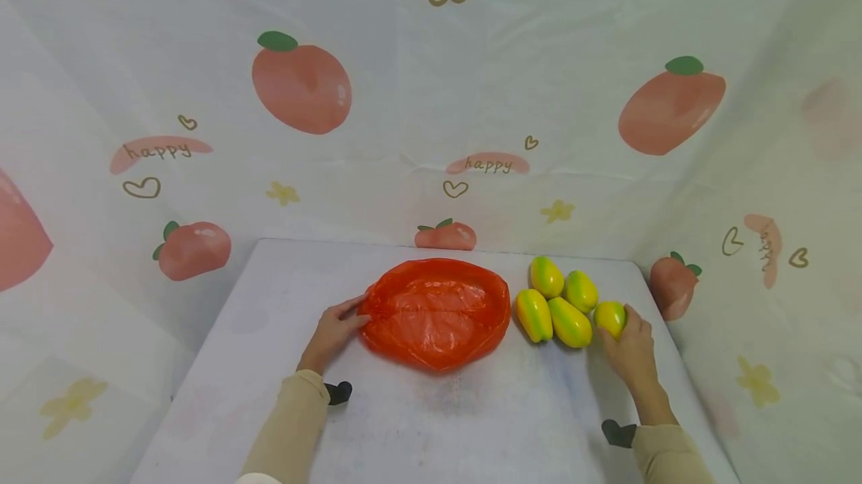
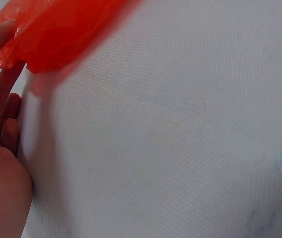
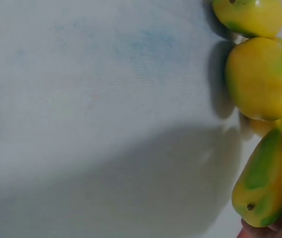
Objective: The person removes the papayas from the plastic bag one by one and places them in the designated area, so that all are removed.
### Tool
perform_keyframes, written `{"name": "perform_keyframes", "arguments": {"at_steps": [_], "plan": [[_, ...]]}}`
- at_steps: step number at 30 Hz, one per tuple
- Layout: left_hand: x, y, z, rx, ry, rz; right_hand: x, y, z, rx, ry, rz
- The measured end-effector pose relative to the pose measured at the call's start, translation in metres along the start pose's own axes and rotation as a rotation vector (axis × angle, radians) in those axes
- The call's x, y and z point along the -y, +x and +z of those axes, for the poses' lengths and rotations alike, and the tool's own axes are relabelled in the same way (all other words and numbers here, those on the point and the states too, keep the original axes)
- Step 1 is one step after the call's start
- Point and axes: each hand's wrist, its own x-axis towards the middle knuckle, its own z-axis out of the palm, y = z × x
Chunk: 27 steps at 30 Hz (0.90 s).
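Note:
A red plastic bag [image 1: 434, 316] lies spread with its mouth open on the white table. At its left edge my left hand [image 1: 337, 331] pinches the film, the thumb on one side and fingers on the other; the left wrist view shows this hold on the bag [image 2: 66, 34]. My right hand [image 1: 633, 349] grips a yellow-green papaya [image 1: 609, 318], with the thumb on one side and fingers underneath, as the right wrist view shows on the held papaya [image 3: 264, 183]. Several similar papayas [image 1: 571, 323] are grouped between the bag and my right hand.
The white table [image 1: 458, 432] runs back to a cloth wall [image 1: 404, 95] printed with fruit and hearts. Cloth also hangs along the left and right sides. Dark straps [image 1: 618, 434] show at both wrists.

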Motion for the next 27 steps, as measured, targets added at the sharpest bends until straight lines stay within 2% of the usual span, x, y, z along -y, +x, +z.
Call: {"name": "perform_keyframes", "arguments": {"at_steps": [9, 13, 23, 27], "plan": [[-0.003, 0.000, 0.001, -0.004, -0.001, 0.006, -0.009, 0.002, 0.007, 0.067, -0.048, 0.011], [-0.003, -0.001, 0.001, -0.003, -0.009, 0.012, -0.013, 0.002, 0.010, 0.069, -0.061, 0.002], [-0.003, -0.002, 0.001, -0.001, -0.007, 0.015, -0.019, 0.007, 0.008, 0.114, -0.053, -0.045], [-0.002, -0.001, 0.000, 0.001, 0.004, 0.013, -0.020, 0.007, 0.007, 0.138, -0.056, -0.088]]}}
